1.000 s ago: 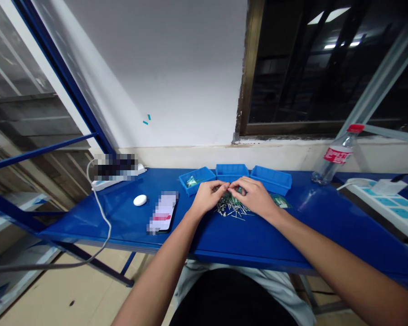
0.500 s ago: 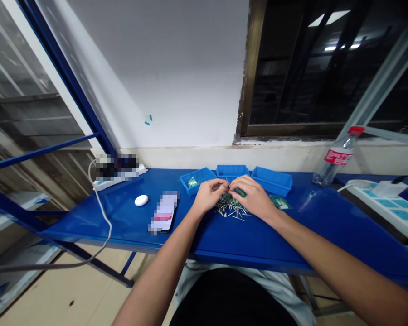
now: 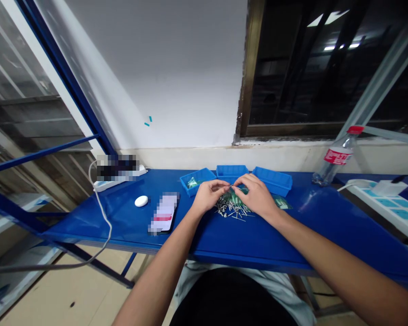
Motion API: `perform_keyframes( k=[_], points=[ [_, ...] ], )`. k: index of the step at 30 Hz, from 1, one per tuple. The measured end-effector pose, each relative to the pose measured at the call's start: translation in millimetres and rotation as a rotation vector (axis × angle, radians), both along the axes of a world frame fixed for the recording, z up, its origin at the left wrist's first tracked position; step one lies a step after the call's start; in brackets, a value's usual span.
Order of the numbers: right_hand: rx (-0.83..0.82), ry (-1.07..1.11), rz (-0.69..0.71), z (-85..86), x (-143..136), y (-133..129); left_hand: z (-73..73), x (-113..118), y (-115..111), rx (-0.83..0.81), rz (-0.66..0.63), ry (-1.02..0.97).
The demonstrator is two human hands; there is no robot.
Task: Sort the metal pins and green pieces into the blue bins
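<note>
My left hand [image 3: 208,195] and my right hand [image 3: 255,195] meet fingertip to fingertip above a pile of silver rivets [image 3: 234,210] with thin stems. Thumb and forefinger of each hand pinch a small rivet [image 3: 230,186] between them; its far parts are hidden by the fingers. Green-tinted plastic [image 3: 230,198] lies under the hands, partly covered by them. Another green plastic bag [image 3: 281,202] rests on the table beside my right wrist.
Three blue bins stand behind the hands: a left bin [image 3: 186,186] with a small bag inside, a middle bin [image 3: 231,170] and a right bin [image 3: 281,184]. A phone [image 3: 166,212], a white oval object [image 3: 141,201], a bottle [image 3: 337,157] and power strips [image 3: 389,203] share the blue table [image 3: 217,246].
My right fingers have shifted slightly and reopened a little around the rivet, which now lies flatter between both hands. My left hand has barely moved.
</note>
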State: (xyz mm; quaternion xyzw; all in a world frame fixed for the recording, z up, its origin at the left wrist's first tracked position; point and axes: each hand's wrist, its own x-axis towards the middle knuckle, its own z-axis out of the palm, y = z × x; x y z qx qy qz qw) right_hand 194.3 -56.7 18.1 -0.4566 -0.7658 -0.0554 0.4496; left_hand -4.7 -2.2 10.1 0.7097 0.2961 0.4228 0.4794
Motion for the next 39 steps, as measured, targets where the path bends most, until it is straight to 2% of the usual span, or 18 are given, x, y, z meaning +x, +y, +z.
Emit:
perform_keyframes(
  k=[2, 6, 11, 20, 29, 32, 35, 39],
  points=[
    [0.018, 0.001, -0.039, 1.4, 3, 1, -2.0, 1, 2, 0.034, 0.02, -0.003],
    [-0.015, -0.058, 0.031, 2.1, 6, 1, -4.0, 2, 3, 0.044, 0.012, -0.029],
    [-0.06, -0.088, 0.042, -2.7, 3, 2, -2.8, 2, 2, 0.022, 0.032, -0.04],
    [-0.116, -0.042, 0.03, -6.2, -2, 1, 2.3, 4, -3, -0.101, -0.009, -0.153],
    [-0.158, 0.015, 0.08, -5.1, -5, -2, 5.5, 4, -4, -0.165, -0.024, -0.181],
    [-0.175, 0.084, 0.076, -1.4, -6, -4, 6.0, 4, -5, -0.104, -0.014, -0.153],
    [-0.145, 0.139, 0.05, 1.0, -4, -4, 5.7, 4, -8, -0.039, 0.015, -0.045],
    [-0.098, 0.177, 0.022, 1.9, -2, -3, 5.0, 5, -11, -0.063, -0.022, 0.021]
  ],
)
